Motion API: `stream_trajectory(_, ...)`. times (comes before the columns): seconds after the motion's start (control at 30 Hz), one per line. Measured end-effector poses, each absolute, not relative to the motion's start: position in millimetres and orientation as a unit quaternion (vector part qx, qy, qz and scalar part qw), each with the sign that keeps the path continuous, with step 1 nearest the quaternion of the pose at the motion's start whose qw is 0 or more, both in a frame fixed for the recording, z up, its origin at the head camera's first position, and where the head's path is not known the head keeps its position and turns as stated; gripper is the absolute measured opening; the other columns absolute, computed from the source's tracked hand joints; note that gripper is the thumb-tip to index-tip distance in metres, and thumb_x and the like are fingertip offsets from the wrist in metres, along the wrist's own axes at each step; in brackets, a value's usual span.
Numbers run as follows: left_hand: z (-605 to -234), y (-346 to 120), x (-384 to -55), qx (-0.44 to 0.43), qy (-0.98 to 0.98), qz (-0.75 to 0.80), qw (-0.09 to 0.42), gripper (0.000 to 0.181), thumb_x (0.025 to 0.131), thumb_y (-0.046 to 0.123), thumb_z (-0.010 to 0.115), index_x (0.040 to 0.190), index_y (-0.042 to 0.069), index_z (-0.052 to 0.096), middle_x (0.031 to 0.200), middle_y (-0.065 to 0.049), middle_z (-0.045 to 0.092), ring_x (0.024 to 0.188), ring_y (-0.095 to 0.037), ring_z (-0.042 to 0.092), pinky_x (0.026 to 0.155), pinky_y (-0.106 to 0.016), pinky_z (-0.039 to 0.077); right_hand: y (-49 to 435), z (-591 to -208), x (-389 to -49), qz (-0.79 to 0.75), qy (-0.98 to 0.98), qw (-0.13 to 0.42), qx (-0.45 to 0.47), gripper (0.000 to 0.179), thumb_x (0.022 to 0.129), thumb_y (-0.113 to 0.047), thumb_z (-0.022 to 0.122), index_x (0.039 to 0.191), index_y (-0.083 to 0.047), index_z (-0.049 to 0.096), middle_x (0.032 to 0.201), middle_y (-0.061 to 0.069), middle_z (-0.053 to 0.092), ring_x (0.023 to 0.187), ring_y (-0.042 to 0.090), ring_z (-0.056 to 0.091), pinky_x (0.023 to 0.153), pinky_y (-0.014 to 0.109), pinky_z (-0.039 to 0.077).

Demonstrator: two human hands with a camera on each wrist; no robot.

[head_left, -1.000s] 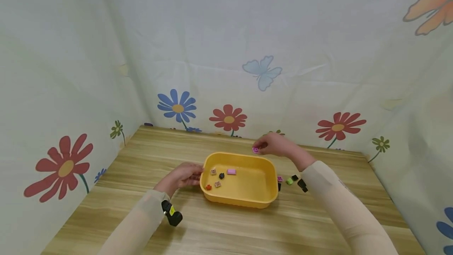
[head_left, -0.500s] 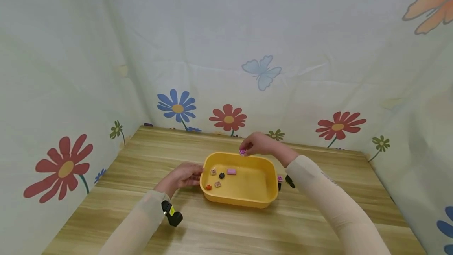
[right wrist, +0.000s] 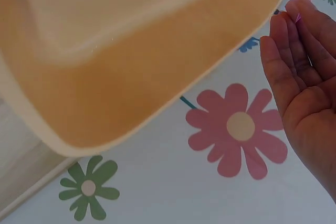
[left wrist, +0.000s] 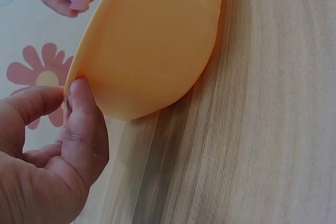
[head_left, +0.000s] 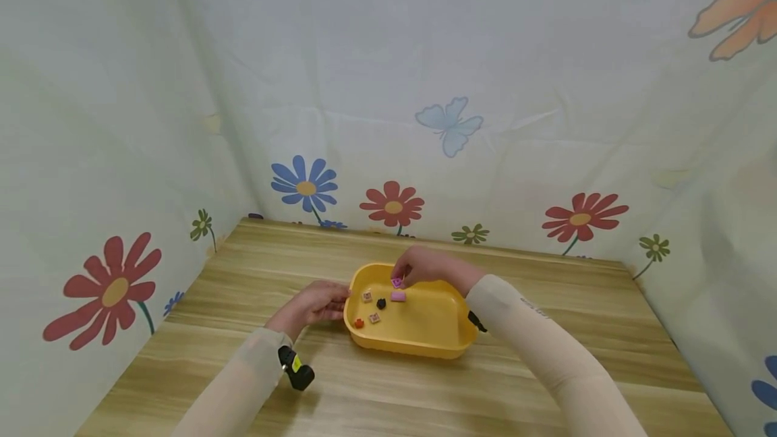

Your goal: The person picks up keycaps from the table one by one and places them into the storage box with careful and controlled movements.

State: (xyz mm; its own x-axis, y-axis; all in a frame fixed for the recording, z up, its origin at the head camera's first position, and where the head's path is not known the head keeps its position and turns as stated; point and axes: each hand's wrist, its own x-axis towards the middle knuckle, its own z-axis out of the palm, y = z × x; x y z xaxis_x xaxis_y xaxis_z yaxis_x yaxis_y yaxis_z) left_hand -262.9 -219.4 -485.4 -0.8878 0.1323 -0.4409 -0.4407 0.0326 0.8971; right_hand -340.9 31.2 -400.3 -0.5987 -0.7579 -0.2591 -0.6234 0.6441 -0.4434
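In the head view, my left hand [head_left: 315, 302] holds the left end of a yellow plastic tray [head_left: 413, 349]. Seen from the left wrist, thumb and fingers pinch its rim. Over the tray's far side, my right hand [head_left: 427, 265] pinches a small pink toy brick [head_left: 397, 282] between its fingertips; the right wrist view shows only part of that brick [right wrist: 299, 4]. Inside the tray lie another pink brick [head_left: 397, 297], a black piece [head_left: 381, 303], a red piece [head_left: 359, 323] and two beige patterned pieces [head_left: 367, 297].
The tray stands on a wood-grain table [head_left: 255, 255]. A white curtain [head_left: 364, 86] printed with flowers and butterflies surrounds the table's back and sides. My right forearm and sleeve [head_left: 534, 336] cover the area right of the tray.
My right hand has moved left and down with the pink brick, from behind the tray to over it. Its sleeve now hides the loose pieces beside the tray. The left hand stays put.
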Motion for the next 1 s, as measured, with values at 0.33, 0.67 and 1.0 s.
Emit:
stream_trajectory(0.33,-488,-220,-264,-0.105,0.687,0.689,0.204,0.047,0.104,0.011,0.053,0.144,-0.014,0.046,0.092,-0.002,0.069,0.077,-0.009,0.065,0.065,-0.018,0.061,11,-422,-338,-0.124,0.880,0.238,-0.392,0.016,0.094,-0.009,0.072,0.109,-0.010,0.079,0.102,0.003,0.076,0.085,0.010,0.059,0.087,0.028,0.059)
stream_trajectory(0.67,-488,-220,-266,-0.111,0.687,0.688,0.208,0.047,0.104,0.011,0.054,0.144,-0.013,0.046,0.090,-0.001,0.069,0.076,-0.008,0.065,0.064,-0.018,0.060,3,-439,-336,-0.101,0.869,0.244,-0.418,0.016,0.089,-0.001,0.073,0.103,-0.007,0.079,0.095,0.004,0.075,0.078,0.006,0.053,0.074,0.018,0.051)
stream_trajectory(1.0,-487,-221,-264,-0.108,0.684,0.690,0.211,0.048,0.104,0.011,0.054,0.144,-0.013,0.046,0.090,-0.001,0.070,0.075,-0.008,0.065,0.064,-0.017,0.060,0,-447,-335,-0.106,0.866,0.266,-0.411,0.012,0.090,-0.001,0.073,0.100,-0.005,0.079,0.095,0.005,0.075,0.077,0.005,0.053,0.072,0.016,0.048)
